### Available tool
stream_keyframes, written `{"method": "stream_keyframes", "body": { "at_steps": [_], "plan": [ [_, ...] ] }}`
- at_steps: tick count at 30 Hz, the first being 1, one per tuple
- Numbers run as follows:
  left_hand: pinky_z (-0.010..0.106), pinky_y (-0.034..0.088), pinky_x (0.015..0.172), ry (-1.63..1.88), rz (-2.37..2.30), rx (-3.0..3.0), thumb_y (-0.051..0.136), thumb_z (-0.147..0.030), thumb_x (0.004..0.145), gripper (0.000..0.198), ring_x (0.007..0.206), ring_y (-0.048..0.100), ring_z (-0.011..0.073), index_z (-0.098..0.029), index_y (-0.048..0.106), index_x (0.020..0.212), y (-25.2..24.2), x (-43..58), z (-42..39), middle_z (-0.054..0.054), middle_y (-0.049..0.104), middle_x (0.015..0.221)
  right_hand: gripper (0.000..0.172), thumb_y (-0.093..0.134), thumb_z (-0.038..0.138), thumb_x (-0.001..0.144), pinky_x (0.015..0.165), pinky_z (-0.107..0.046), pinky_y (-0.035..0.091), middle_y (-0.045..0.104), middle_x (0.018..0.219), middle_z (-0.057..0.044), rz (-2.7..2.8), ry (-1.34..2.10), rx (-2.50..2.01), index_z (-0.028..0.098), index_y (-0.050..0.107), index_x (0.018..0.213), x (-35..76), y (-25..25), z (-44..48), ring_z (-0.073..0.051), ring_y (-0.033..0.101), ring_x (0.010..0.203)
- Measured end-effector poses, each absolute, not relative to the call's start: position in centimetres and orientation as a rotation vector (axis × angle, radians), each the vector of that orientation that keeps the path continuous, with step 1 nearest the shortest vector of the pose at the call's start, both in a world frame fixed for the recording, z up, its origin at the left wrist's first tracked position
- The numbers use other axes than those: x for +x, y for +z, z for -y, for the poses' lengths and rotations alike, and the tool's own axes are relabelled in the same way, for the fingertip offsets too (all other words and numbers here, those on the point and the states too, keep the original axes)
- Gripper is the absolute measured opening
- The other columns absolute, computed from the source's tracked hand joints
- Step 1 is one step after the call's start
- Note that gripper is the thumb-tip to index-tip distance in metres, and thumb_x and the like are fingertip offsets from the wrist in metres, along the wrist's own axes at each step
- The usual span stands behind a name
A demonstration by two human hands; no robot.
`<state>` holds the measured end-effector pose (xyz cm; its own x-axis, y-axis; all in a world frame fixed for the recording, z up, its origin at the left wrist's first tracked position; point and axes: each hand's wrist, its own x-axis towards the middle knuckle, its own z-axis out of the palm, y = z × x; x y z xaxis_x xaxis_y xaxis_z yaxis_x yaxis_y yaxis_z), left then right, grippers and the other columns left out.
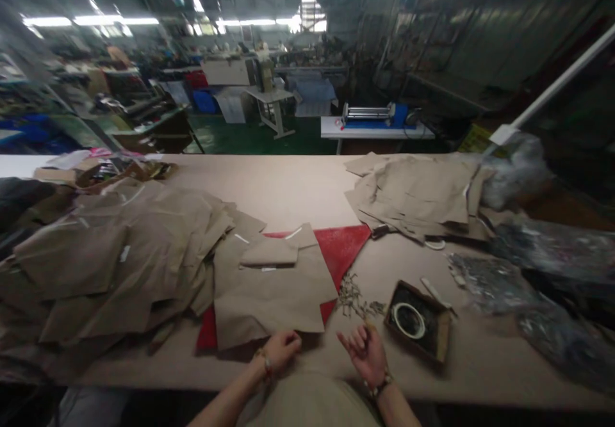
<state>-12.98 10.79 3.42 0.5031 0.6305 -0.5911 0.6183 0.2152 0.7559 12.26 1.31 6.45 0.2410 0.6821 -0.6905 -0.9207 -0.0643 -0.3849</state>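
Observation:
My left hand (283, 348) is at the near edge of a brown garment piece (269, 299), its fingers curled together; whether they pinch anything is hidden. That piece lies flat on a red sheet (342, 251), with a folded flap and white strips near its top. My right hand (368, 353) is turned partly palm up, fingers bent and the index and thumb close together; something small may be between them, too blurred to name. Just beyond it lies a scatter of small thin pieces (350, 294). To its right sits an open box (444, 334) with a white ring (408, 320) in it.
Stacked brown garment pieces (163, 248) cover the table's left side. Another pile (418, 190) lies at the back right. Clear plastic bags (494, 283) spread along the right. A white pole (552, 88) rises there. Beyond the table stands a blue roller machine (372, 116).

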Motion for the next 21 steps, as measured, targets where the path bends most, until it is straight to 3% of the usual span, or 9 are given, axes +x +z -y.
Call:
{"method": "stream_keyframes", "body": {
  "at_steps": [2,5,9,14,18,21],
  "plan": [
    [0.030,0.051,0.079,0.026,-1.122,1.515,0.058,-0.051,0.083,0.037,0.082,0.064,0.0192,-0.017,0.069,0.093,4.8,-13.4,-12.4,0.004,0.070,0.085,0.048,0.070,0.045,0.086,0.086,-0.044,0.061,0.042,0.045,0.010,-0.374,1.307,-0.942,0.022,0.036,0.060,12.8,6.6,-0.9,-0.006,0.038,0.039],
    [0.027,0.049,0.067,0.017,-1.114,1.471,0.057,-0.057,0.082,0.044,0.071,0.061,0.0158,-0.016,0.067,0.092,7.0,-13.3,-14.0,0.004,0.069,0.082,0.039,0.060,0.040,0.093,0.079,-0.041,0.060,0.056,0.053,0.006,-0.502,1.233,-1.039,0.021,0.042,0.064,13.3,5.9,-0.5,-0.010,0.051,0.047],
    [0.023,0.044,0.055,-0.002,-1.033,1.256,0.063,-0.063,0.079,0.049,0.057,0.058,0.0119,-0.016,0.064,0.092,8.8,-12.8,-14.2,0.002,0.067,0.074,0.035,0.048,0.031,0.099,0.073,-0.037,0.059,0.061,0.057,0.002,-0.554,1.222,-1.033,0.021,0.048,0.066,13.1,4.5,-0.3,-0.012,0.057,0.051],
    [0.019,0.037,0.047,0.061,-1.087,1.175,0.067,-0.058,0.082,0.043,0.052,0.060,0.0103,-0.016,0.062,0.092,8.2,-12.0,-14.3,0.002,0.069,0.074,0.031,0.057,0.032,0.096,0.067,-0.031,0.056,0.066,0.062,-0.001,-0.521,1.208,-1.035,0.020,0.054,0.068,12.3,4.5,-0.6,-0.014,0.061,0.056],
    [0.017,0.037,0.044,0.084,-1.276,1.115,0.066,-0.046,0.087,0.032,0.046,0.058,0.0083,-0.017,0.055,0.082,5.9,-11.4,-14.4,-0.001,0.065,0.066,0.026,0.060,0.035,0.094,0.076,-0.037,0.058,0.072,0.074,-0.003,-0.443,1.319,-0.906,0.020,0.061,0.073,11.6,5.9,-0.9,-0.017,0.068,0.069],
    [0.016,0.036,0.042,0.102,-1.325,1.008,0.060,-0.041,0.093,0.026,0.044,0.059,0.0085,-0.018,0.052,0.085,4.3,-11.3,-14.3,-0.003,0.064,0.064,0.023,0.061,0.037,0.093,0.085,-0.044,0.057,0.075,0.084,-0.004,-0.357,1.386,-0.821,0.020,0.064,0.078,11.2,6.3,-1.1,-0.019,0.071,0.080]
  ]
}}
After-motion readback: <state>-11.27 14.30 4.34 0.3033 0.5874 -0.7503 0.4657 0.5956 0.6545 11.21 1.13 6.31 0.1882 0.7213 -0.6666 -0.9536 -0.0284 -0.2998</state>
